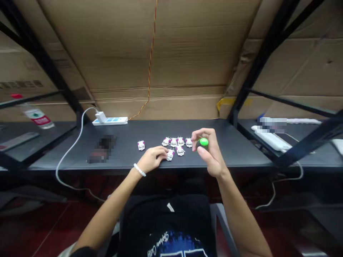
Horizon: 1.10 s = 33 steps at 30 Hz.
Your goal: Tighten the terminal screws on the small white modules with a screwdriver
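My left hand point(150, 158) rests low on the dark table, its fingers closed on the edge of a small white-and-purple part point(170, 155). Just right of that lies a similar part point(180, 150), and several more form a row behind, among them one point(166, 141) at the row's left end and another point(189, 142) at its right. A lone part point(140, 145) sits to the left of my left hand. Raised above the table at the right, my right hand point(214, 157) is wrapped round a black object with a bright green round end point(204, 142); its full shape is hidden.
At the back left, a white power strip point(110, 121) carries a charger point(100, 116) with a white cable point(70, 148). A blurred dark item point(102, 149) lies nearby. Black metal frames point(257, 60) flank the table point(241, 150). A bottle point(39, 116) stands beyond the left frame.
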{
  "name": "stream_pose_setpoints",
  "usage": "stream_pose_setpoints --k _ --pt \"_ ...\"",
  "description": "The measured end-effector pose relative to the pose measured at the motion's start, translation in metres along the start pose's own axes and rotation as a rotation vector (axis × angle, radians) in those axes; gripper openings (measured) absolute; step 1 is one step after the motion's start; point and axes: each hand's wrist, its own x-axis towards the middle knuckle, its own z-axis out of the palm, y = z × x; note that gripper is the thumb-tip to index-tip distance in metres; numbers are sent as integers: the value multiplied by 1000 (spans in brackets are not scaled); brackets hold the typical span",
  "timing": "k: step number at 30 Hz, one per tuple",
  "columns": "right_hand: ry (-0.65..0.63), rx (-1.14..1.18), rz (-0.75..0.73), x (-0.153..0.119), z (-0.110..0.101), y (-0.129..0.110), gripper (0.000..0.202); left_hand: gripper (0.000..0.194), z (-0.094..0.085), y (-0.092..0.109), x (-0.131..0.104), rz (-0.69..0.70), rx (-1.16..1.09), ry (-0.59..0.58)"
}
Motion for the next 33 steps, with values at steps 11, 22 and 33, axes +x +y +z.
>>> stream_pose_setpoints --k 11,22,33 --pt "95 144 75 0 3 -1 21 19 3 -1 -1 -31 9 32" --pt "93 133 80 -1 3 2 21 16 3 4 0 -105 -8 56" --pt "93 106 85 -2 2 2 21 14 4 5 0 -177 -53 64"
